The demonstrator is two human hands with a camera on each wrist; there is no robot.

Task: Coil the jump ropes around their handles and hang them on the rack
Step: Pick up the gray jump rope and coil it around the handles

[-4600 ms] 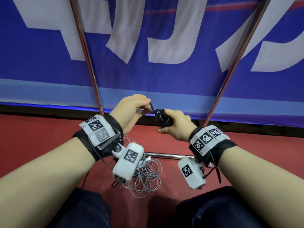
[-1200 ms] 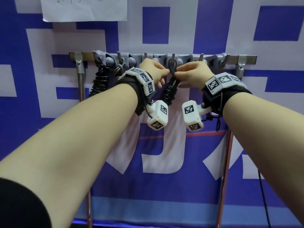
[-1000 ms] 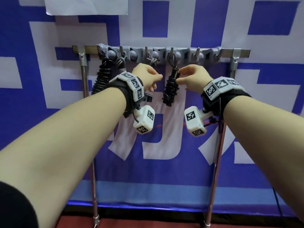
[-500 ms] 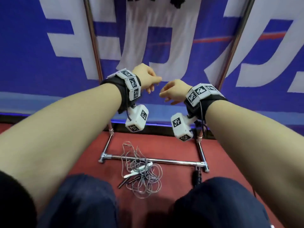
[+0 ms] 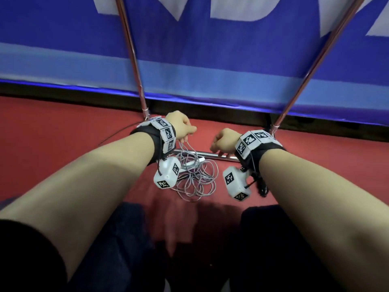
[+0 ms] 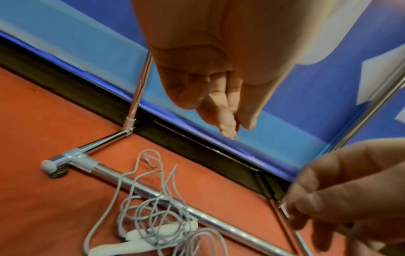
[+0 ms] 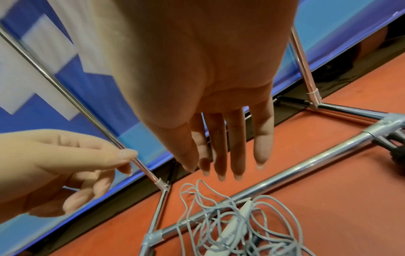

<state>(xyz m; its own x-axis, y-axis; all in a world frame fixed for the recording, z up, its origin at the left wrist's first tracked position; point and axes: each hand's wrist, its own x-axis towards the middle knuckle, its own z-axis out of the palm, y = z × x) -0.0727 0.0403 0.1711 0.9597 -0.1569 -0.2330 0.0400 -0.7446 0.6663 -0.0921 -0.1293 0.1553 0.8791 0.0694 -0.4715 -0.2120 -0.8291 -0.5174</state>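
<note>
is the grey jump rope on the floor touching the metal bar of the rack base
Touching. In the left wrist view, loops of the grey jump rope lie draped directly over the metal bar.

One tangled grey jump rope with two white plastic handles. Two bare hands: left hand, right hand. Two upright chrome rack poles, one chrome base crossbar. Two white wrist camera boxes. One dark object at the base corner, partly cut off.

Red floor spans lower frame. Chrome rack base bar rests on it at centre. Tangled grey jump rope, white handles within, lies on floor, draped across bar.
</note>
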